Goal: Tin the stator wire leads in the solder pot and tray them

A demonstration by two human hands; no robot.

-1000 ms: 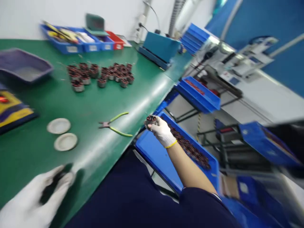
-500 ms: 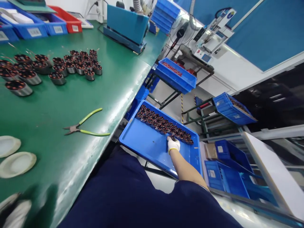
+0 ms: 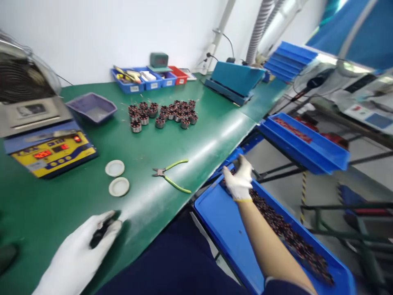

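My left hand (image 3: 87, 246), in a white glove, rests over the green bench at the lower left. Its thumb and fingers curl around a small dark object (image 3: 100, 234) whose kind I cannot make out. Over the far end of a blue tray (image 3: 227, 217) is my gloved right hand (image 3: 239, 180), blurred, thumb and fingers apart, with nothing clearly held. Copper-wound motor stators (image 3: 285, 229) line the tray's right side, partly hidden by my forearm. Between my hands, green-handled cutters (image 3: 172, 176) lie spread on the bench. Two pale round dishes (image 3: 119, 187) sit beyond my left hand.
More wound stators (image 3: 162, 114) stand grouped on the bench (image 3: 147, 143). A yellow-and-blue device with red digits (image 3: 55, 151) and a purple tray (image 3: 93, 107) are at left. Parts bins (image 3: 132, 87) and a teal machine (image 3: 235, 82) line the back. Another blue tray (image 3: 325, 151) stands right.
The view has swung left, bringing the digital device and my left hand further into sight. My right hand has moved from the middle of the stator rows to the tray's far end, nearer the bench.
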